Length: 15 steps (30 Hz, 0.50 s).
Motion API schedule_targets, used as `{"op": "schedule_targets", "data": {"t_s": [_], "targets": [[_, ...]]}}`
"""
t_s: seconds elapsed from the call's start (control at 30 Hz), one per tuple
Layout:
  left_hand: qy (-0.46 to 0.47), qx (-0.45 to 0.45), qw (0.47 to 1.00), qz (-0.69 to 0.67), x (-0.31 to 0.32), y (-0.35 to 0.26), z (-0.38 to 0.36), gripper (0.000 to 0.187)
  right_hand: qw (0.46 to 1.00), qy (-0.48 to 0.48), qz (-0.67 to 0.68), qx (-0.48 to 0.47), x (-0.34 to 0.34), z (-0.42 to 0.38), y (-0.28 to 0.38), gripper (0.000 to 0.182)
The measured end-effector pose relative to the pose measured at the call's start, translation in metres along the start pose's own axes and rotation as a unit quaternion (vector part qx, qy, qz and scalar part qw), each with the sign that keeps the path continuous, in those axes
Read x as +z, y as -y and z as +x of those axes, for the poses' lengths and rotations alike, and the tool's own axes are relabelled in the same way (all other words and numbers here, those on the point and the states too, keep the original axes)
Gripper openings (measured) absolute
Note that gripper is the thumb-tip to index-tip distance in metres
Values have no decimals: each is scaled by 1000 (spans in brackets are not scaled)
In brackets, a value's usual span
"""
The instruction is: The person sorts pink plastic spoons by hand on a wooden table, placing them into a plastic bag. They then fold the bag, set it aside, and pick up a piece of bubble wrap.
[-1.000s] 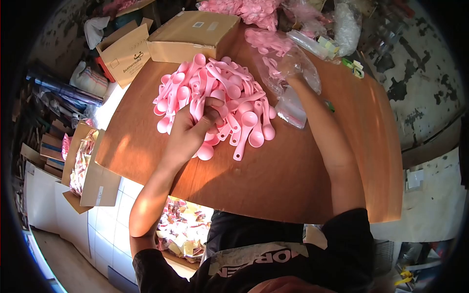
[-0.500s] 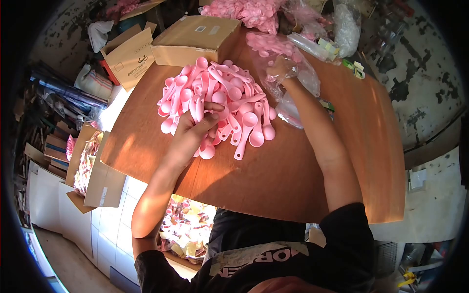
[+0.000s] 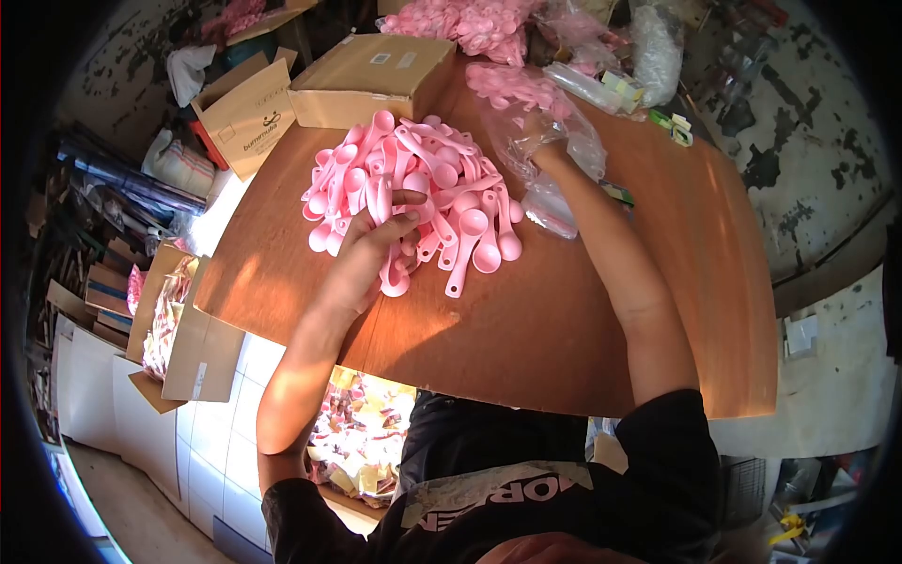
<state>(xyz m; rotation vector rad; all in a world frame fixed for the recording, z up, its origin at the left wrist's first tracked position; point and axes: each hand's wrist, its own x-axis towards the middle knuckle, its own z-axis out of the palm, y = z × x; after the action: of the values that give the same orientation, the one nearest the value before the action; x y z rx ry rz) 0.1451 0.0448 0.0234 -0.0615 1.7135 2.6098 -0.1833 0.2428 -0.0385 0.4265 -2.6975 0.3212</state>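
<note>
A heap of pink plastic measuring spoons [image 3: 442, 169] lies in the middle of the brown tabletop. At the heap's near left edge, my left hand [image 3: 371, 246] has its fingers closed around a small bunch of these spoons, their ends pointing up. My right hand [image 3: 545, 141] reaches beyond the heap to a clear plastic bag [image 3: 584, 155]. Film overlaps this hand, and its fingers are hidden there. Just past it lie more pink spoons [image 3: 512, 86] in clear plastic.
A closed cardboard box [image 3: 376, 80] stands behind the heap, with an open carton [image 3: 246, 117] to its left. Bagged pink pieces [image 3: 460, 26] are piled at the back. Yellow-green clips [image 3: 673, 128] lie at the right. Another open box [image 3: 202, 348] stands below the table's left side.
My view has shifted slightly, so the table and heap sit a little higher. My right hand has sunk further behind the film of the bag; my left hand keeps its spoons.
</note>
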Motion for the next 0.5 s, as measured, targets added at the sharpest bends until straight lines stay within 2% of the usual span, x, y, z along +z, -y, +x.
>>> {"op": "schedule_targets", "data": {"t_s": [0.13, 0.23, 0.3, 0.33, 0.37, 0.4, 0.47, 0.5], "targets": [[0, -3, 1000, -2, -1, 3, -1, 30, 999, 47, 4, -25, -17, -12, 4, 62], [-9, 11, 1000, 8, -2, 4, 0, 26, 999, -8, 6, -35, -8, -14, -7, 64], [3, 12, 1000, -9, -11, 3, 3, 26, 988, -93, 86, -84, -16, -26, -7, 58], [15, 12, 999, -26, -15, 1, 4, 27, 988, -92, 87, -84, -23, -31, -11, 58], [27, 25, 999, -21, -16, -6, 0, 31, 984, 9, 177, -7, -51, -42, -6, 56], [60, 41, 997, -20, -18, -15, -3, 32, 956, 112, 261, 68, -76, -53, -1, 54], [19, 98, 994, 54, -32, -21, 0, 29, 912, 160, 353, 132, -105, -80, -1, 51], [-22, 130, 989, 74, -28, -25, -1, 23, 907, 136, 388, 90, -115, -99, -3, 48]]}}
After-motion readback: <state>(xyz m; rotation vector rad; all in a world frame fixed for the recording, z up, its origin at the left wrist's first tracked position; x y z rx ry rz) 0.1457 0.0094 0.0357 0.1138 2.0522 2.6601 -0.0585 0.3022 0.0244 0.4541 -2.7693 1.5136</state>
